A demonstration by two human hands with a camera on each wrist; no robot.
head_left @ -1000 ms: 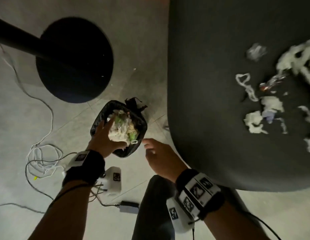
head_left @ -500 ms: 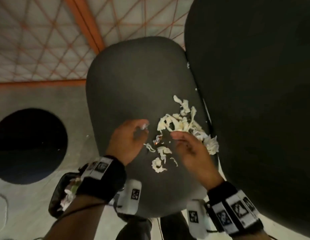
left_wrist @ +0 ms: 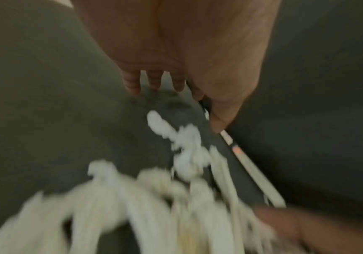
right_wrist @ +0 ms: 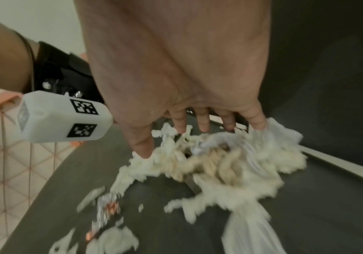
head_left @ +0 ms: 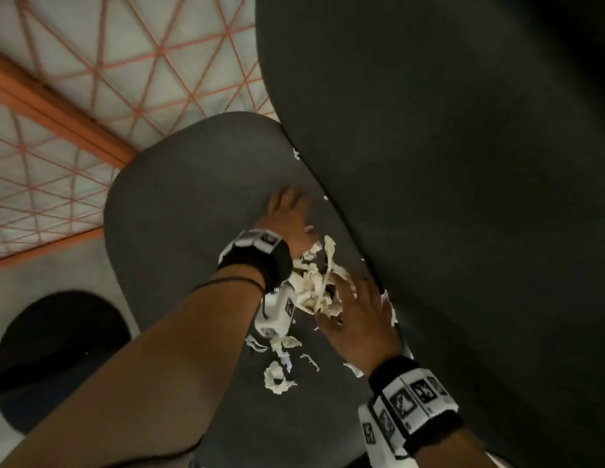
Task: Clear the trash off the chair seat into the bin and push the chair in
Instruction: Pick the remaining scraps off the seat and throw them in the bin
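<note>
Head view: left hand point(head_left: 291, 219) lying flat, fingers spread, at frame centre | right hand point(head_left: 358, 319) spreading straight fingers against the paper scraps point(head_left: 314, 285) heaped mid chair seat point(head_left: 179, 211) | risk: loose shreds point(head_left: 277, 376) below are likely escaping the sweep, dropping to the floor.

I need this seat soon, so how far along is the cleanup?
Nothing looks finished on the seat itself. In hand: the left hand and right hand, fingers spread, are raking the main heap of paper scraps together on the chair seat. Left: lifting that heap out, the loose scraps nearer the front edge, then pushing the chair in. The bin is out of view.
</note>
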